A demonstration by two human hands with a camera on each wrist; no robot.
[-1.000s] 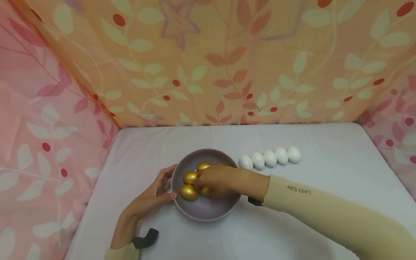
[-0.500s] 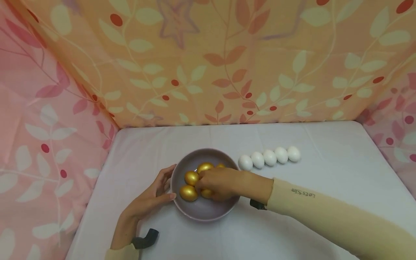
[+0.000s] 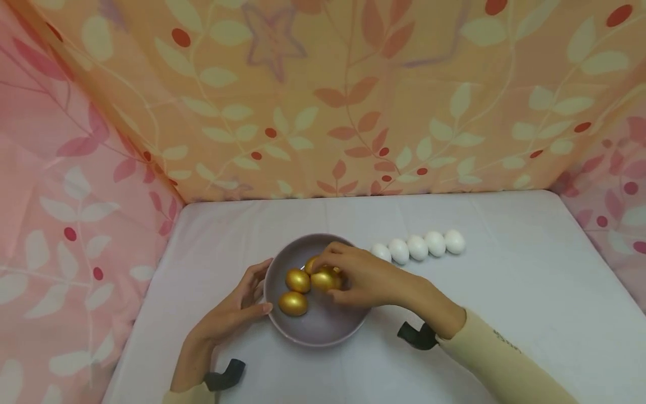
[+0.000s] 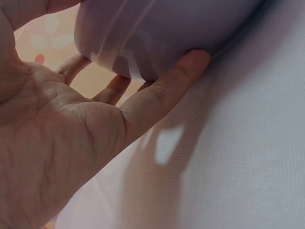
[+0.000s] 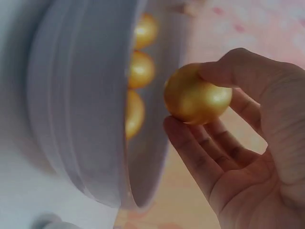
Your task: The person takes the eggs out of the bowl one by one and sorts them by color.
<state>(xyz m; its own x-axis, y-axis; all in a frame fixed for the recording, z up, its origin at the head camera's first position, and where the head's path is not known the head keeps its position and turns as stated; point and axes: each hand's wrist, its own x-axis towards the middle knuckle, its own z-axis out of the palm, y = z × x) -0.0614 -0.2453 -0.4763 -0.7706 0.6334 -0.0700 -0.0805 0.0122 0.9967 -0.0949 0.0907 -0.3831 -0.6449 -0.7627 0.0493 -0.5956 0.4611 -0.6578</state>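
Observation:
A greyish-purple bowl (image 3: 323, 336) stands on the white-covered table, with several golden eggs (image 3: 293, 303) inside. My right hand (image 3: 370, 275) pinches one golden egg (image 5: 195, 95) between thumb and fingertips. In the right wrist view that egg is just over the bowl's rim; in the head view the hand covers part of the eggs behind it. On the bowl's left side, my left hand (image 3: 237, 308) rests its spread fingers and thumb against the outer wall. The left wrist view shows those fingers (image 4: 162, 95) nearly straight, touching the bowl's underside curve.
Several white eggs (image 3: 417, 247) lie in a row right of the bowl, the nearest close to its rim. White cloth (image 3: 504, 292) covers the table. A floral curtain (image 3: 323, 112) hangs behind, with pink floral cloth (image 3: 75, 235) at the sides.
My right hand was down among the golden eggs in the bowl; it has now risen and drawn back with one egg pinched. The left hand stays at the bowl's side.

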